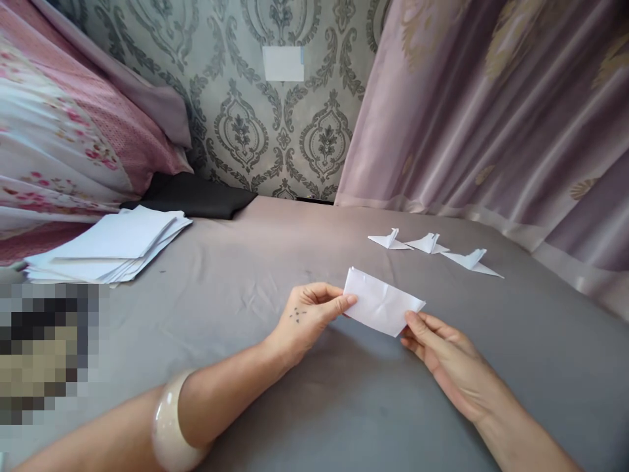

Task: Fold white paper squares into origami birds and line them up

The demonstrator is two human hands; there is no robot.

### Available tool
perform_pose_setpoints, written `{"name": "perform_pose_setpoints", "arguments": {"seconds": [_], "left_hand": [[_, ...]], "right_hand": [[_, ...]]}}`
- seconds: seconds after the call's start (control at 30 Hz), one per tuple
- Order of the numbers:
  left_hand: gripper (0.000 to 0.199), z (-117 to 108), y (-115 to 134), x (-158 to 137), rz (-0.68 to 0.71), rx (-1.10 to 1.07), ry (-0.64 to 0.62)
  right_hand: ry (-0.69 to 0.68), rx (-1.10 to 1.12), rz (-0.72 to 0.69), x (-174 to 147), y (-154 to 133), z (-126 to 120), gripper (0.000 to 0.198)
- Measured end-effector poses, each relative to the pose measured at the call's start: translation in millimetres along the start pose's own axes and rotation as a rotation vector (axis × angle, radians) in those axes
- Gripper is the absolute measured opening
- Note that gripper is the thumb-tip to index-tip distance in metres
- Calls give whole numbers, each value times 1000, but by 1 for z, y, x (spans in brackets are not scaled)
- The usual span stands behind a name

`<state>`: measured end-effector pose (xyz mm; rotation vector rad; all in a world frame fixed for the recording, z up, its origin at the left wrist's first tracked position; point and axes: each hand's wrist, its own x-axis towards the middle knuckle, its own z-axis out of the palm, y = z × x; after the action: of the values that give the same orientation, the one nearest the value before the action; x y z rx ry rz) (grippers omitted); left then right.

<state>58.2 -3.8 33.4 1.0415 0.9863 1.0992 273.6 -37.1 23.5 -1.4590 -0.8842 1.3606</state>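
Note:
A folded sheet of white paper (381, 303) is held up above the grey-covered surface, with a faint crease down its middle. My left hand (312, 318) pinches its left end, thumb on the front face and fingers behind. At the lower right corner, my right hand (439, 347) grips the paper between thumb and fingers. A pale bangle circles my left forearm. Beyond my right hand stand three folded paper birds: a left one (392, 240), a middle one (429, 243) and a right one (472, 260).
A stack of white paper sheets (115, 242) lies at the left, near a dark folded cloth (201, 195). Pinkish curtains (442, 118) hang at the right, floral fabric (63, 131) at the left. The patterned wall behind bears a white card (284, 64). A blurred patch covers the left edge.

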Motion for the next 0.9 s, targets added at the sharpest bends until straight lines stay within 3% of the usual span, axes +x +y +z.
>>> {"name": "perform_pose_setpoints", "arguments": {"seconds": [0.23, 0.33, 0.6, 0.9], "left_hand": [[14, -2, -2, 2, 27, -32, -26], [21, -5, -4, 4, -1, -36, -57], [23, -3, -5, 3, -224, -113, -22], [26, -3, -11, 6, -295, -155, 47]], "right_hand": [[152, -146, -212, -3, 1, 2, 35], [156, -205, -294, -9, -4, 4, 32], [150, -196, -333, -20, -12, 5, 31], [216, -352, -456, -24, -14, 8, 30]]}}
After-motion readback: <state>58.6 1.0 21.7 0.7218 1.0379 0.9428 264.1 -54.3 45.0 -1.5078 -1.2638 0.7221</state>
